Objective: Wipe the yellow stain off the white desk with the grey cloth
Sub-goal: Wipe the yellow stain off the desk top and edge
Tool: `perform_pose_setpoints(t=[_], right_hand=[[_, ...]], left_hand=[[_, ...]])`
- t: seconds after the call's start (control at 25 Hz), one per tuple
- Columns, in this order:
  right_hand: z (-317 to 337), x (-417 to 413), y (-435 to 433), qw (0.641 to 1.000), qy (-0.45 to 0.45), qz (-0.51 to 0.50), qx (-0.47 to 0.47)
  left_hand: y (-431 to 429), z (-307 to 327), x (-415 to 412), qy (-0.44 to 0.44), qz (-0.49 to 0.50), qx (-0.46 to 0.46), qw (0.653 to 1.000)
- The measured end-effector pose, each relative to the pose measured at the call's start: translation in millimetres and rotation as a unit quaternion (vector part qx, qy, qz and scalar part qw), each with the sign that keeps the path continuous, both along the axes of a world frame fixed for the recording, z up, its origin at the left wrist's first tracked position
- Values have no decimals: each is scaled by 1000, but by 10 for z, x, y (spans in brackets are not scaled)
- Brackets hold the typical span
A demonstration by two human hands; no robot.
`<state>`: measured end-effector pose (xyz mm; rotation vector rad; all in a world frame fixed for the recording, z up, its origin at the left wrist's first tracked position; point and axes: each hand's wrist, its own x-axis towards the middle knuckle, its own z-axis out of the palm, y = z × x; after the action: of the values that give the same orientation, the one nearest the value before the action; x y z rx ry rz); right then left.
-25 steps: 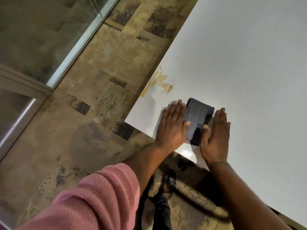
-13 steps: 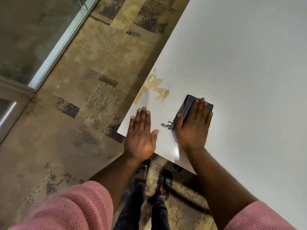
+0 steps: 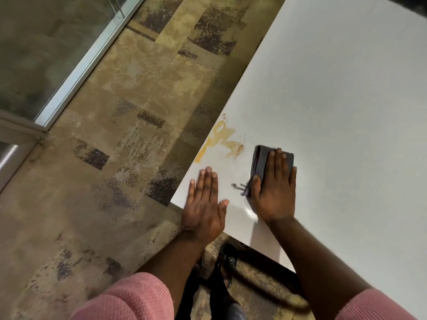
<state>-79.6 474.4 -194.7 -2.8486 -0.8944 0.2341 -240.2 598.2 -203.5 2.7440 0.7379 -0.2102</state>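
- Flat and spread, the right hand (image 3: 275, 188) lies palm-down on the grey cloth (image 3: 261, 161), fingers straight and side by side, thumb along the cloth's left edge; it presses rather than pinches.
- Under that palm the cloth is folded into a dark pad, its far end showing past the fingertips and its left edge showing beside the thumb.
- Just left of the thumb, a short frayed thread (image 3: 238, 186) from the cloth trails loose on the white desk (image 3: 335, 100).
- Up and to the left of the pressing hand, near but not touching the cloth, the yellow stain (image 3: 219, 139) sits against the desk's left edge, a smeared streak with a brownish speckled patch at the end closest to the cloth.
- Further left of the grip, the left hand (image 3: 204, 204) rests flat on the desk near its corner, fingers together and extended, thumb out to the side, holding nothing; bare desk lies between it and the cloth.
- Behind both hands, pink knitted sleeves (image 3: 129, 296) are pushed up the forearms.
- Below the grip, beyond the desk's near edge, dark shoes (image 3: 227, 259) stand on the mottled brown carpet (image 3: 138, 112).
- Far left of everything, a glass partition in a metal frame (image 3: 76, 65) meets the carpet.
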Motion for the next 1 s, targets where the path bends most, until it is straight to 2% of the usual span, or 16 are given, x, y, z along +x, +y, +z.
perform_pose_setpoints(t=[0.2, 0.36, 0.48, 0.56, 0.72, 0.84, 1.0], right_hand=[[3, 220, 613, 999, 7, 31, 9], [44, -165, 69, 997, 25, 74, -4], [79, -419, -754, 999, 32, 23, -21], [87, -217, -971, 999, 35, -17, -21], [53, 463, -249, 998, 27, -55, 6], [7, 453, 331, 999, 25, 27, 25], [22, -60, 190, 982, 30, 185, 16]], left_hand=[[-3, -32, 7, -9, 2, -2, 1000], [-17, -17, -5, -14, 0, 4, 1000], [-8, -9, -7, -6, 1, 9, 1000], [-14, -4, 6, 0, 3, 11, 1000], [-4, 11, 7, 4, 4, 8, 1000], [-20, 43, 16, 8, 4, 10, 1000], [0, 46, 18, 7, 4, 3, 1000]])
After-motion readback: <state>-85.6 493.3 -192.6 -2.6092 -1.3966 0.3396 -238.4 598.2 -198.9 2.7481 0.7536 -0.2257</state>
